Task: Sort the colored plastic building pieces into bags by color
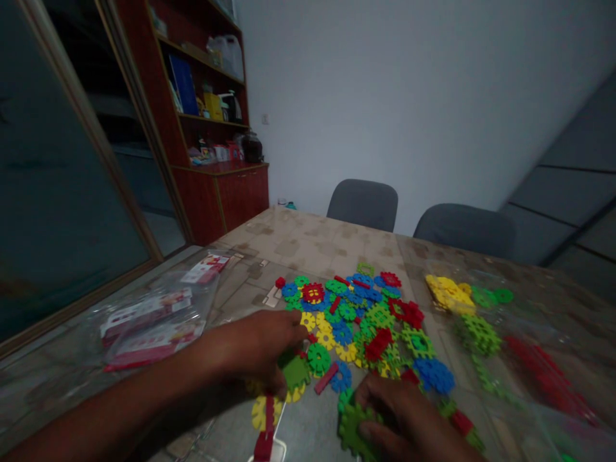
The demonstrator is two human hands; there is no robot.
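Note:
My left hand [262,343] reaches over the near left of a loose pile of plastic building pieces. Its thumb and fingers are closed about a green square block [296,372], though the far fingertips are partly hidden. In my right hand [404,410], nearer the table's front edge, is a green toothed square piece [356,427], pinched between thumb and fingers. Between the hands lie a blue gear-shaped disc [341,376], a red stick [326,378] and a green disc [318,359]. Below my left hand are a yellow disc [262,414] and a red strip [264,444].
Clear bags with printed cards [149,314] lie at the left of the table [312,237]. On the right are yellow pieces [448,292], red pieces [548,372] and green squares [481,333], some in clear plastic. Two grey chairs [363,202] stand behind; a wooden cabinet [240,199] is at back left.

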